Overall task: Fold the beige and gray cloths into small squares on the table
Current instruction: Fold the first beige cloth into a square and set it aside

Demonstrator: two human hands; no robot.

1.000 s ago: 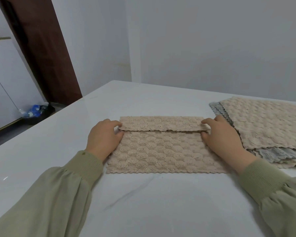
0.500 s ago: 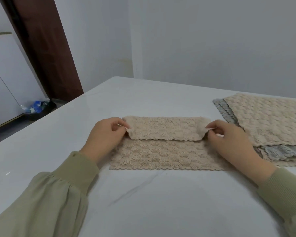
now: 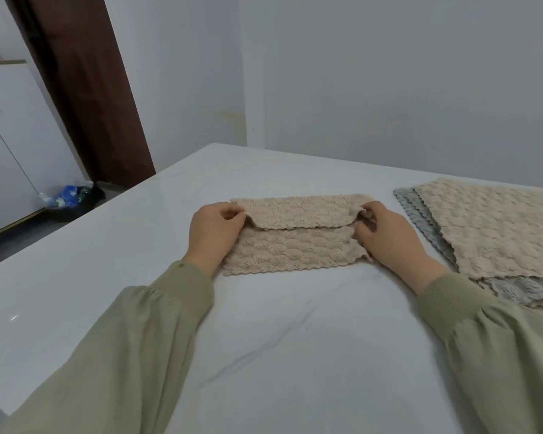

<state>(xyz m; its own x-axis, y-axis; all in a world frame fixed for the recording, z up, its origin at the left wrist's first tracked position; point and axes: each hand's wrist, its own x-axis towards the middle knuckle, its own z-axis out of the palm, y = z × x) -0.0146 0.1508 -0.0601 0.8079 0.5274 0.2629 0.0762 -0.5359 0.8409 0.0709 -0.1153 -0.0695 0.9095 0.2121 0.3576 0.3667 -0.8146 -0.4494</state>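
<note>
In the head view, our left hand [image 3: 215, 233] and right hand [image 3: 386, 236] each pinch one end of the folded flap of the beige cloth [image 3: 295, 249]. The cloth lies mid-tabletop [image 3: 264, 339], and our fingers are closed on the flap, likely to draw it evenly toward the near edge. A stack [image 3: 483, 223] of unfolded beige and gray cloths waits at the right edge. On the floor, a dark bag [image 3: 76, 195] seems to hold bottles.

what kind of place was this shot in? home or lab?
Likely a room in a home, not a lab: a white marble-look table near bare walls, a white cabinet with a knob beside a dark brown door, and a rubbish bag on the floor.
</note>
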